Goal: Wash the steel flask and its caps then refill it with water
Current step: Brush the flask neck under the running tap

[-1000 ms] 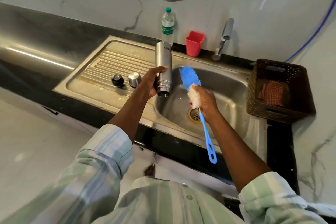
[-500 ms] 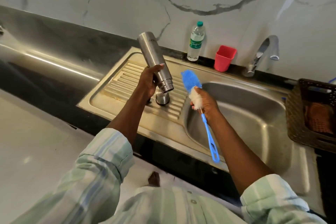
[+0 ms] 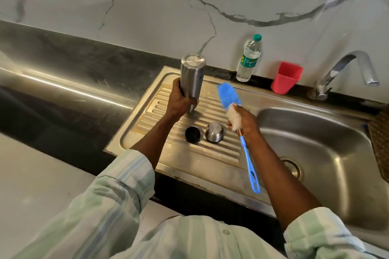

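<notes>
Head view: steel flask (image 3: 192, 78) now inverted over the ribbed drainboard (image 3: 210, 153), base up, mouth down at or just above the ridges — a second ago held over the sink basin (image 3: 328, 147), half a second ago tilted above the board. Left hand (image 3: 179, 101) wrapped round the lower part of the body, fingers curled about it; mouth hidden behind that hand, so contact with the board hard to confirm, probably touching. Right hand (image 3: 244, 124) clenched on the bottle brush (image 3: 231, 103) at its white section, blue bristle head pointing up toward the flask, blue handle trailing down over the sink edge; brush carried along leftward, apart from the flask. Likely meaning: inside scrubbed or rinsed, flask being stood upside down to drain, caps next, refill not yet begun. Black inner cap (image 3: 192, 134) and steel outer cap (image 3: 214, 135) side by side on the drainboard, near the right hand, untouched. Steel surface streaked, ridged, probably slippery when wet; an inverted tall flask on ridges apt to tip. Tap (image 3: 347, 69) at the back right, no water seen running. Behind, a plastic water bottle (image 3: 249, 59) and a red cup (image 3: 286, 78) against the marble wall; dark worktop (image 3: 63, 73) to the left; a brown basket (image 3: 381, 145) at the far right edge.
</notes>
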The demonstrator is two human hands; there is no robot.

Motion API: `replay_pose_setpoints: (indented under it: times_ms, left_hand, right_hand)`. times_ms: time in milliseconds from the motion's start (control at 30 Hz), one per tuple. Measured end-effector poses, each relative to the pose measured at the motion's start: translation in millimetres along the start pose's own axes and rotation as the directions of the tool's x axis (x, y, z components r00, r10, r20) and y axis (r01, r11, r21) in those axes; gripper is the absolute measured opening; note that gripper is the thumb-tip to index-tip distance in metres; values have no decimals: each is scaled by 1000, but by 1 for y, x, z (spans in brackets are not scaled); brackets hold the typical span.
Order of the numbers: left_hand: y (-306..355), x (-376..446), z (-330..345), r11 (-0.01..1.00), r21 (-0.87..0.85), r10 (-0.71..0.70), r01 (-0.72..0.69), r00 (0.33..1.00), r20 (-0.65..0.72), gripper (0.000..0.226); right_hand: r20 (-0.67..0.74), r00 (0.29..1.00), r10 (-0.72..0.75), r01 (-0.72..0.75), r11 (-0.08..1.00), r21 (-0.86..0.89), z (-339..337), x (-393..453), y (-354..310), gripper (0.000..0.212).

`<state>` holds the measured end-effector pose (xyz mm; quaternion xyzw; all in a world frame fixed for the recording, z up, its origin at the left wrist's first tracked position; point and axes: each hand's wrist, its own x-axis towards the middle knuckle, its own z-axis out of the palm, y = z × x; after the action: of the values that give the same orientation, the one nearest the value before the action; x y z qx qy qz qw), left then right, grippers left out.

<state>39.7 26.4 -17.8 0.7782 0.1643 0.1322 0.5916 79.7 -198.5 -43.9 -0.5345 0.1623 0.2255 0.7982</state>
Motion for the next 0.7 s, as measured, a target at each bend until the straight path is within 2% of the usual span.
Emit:
replay_pose_setpoints:
  times_ms: [200, 333, 467, 500, 533, 633, 700]
  left_hand:
    - [-23, 9, 0, 998, -34, -49, 50, 999, 13, 87]
    - [-25, 13, 1, 997, -52, -50, 52, 998, 36, 87]
    - [-28, 14, 1, 996, -64, -49, 54, 995, 82, 88]
    - [-28, 13, 1, 996, -62, -51, 57, 994, 92, 89]
    - [-27, 12, 1, 997, -56, -53, 59, 994, 100, 92]
    - [-24, 5, 1, 998, -44, -39, 43, 996, 81, 112]
    - [-22, -3, 5, 999, -32, -27, 27, 1000, 12, 122]
  right_hand:
    - [17, 1000, 2, -2, 1000, 24, 0, -2, -4, 43]
    - [64, 997, -38, 35, 998, 45, -3, -7, -5, 34]
    - [74, 990, -119, 110, 988, 110, -4, -14, -6, 67]
    - [75, 988, -134, 123, 984, 129, -3, -16, -8, 69]
    - [86, 985, -148, 135, 981, 141, -3, -18, -9, 64]
    - [122, 975, -184, 166, 975, 145, -2, -26, -16, 29]
    - [140, 971, -195, 177, 975, 134, -6, -29, -20, 21]
